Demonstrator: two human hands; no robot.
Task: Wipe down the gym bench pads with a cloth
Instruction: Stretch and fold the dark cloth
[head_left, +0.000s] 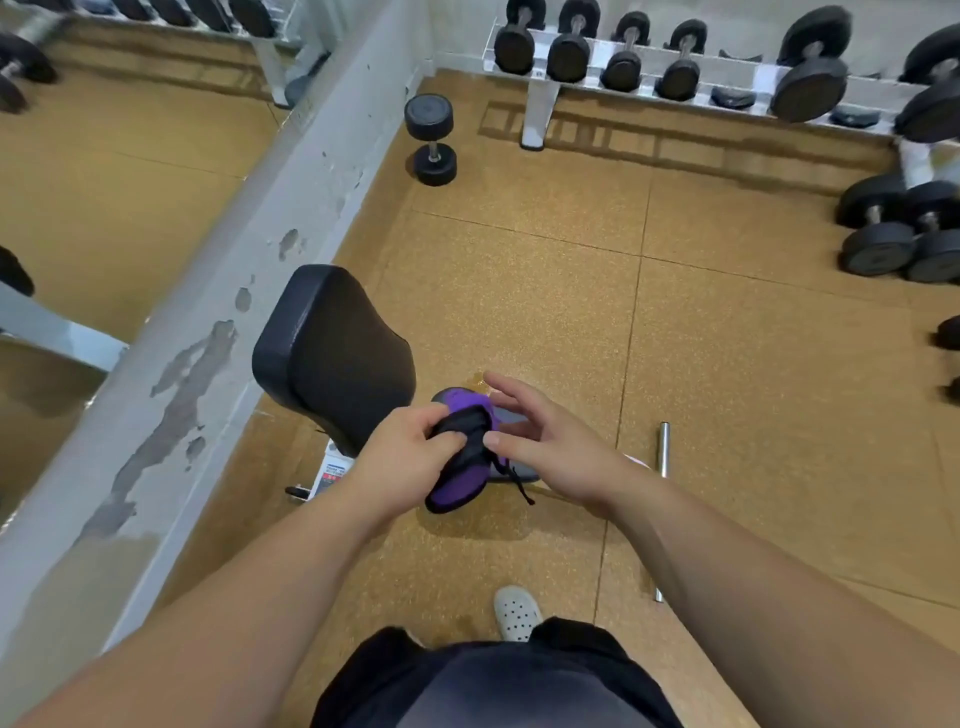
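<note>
A black padded bench back pad (337, 353) rises tilted in front of me, close to the mirrored wall on the left. A smaller dark seat pad (511, 418) lies low behind my hands, mostly hidden. My left hand (410, 447) grips a bunched purple and black cloth (462, 457), held in the air over the seat. My right hand (540, 431) hovers at the cloth's right side with fingers spread; its thumb touches the black fold. A dark string dangles from the cloth.
A white dumbbell rack (696, 73) lines the far wall, with more dumbbells (904, 234) on the floor at right. One dumbbell (431, 137) stands near the corner. The bench's metal foot bar (663, 449) lies on the cork floor. My white shoe (517, 613) is below.
</note>
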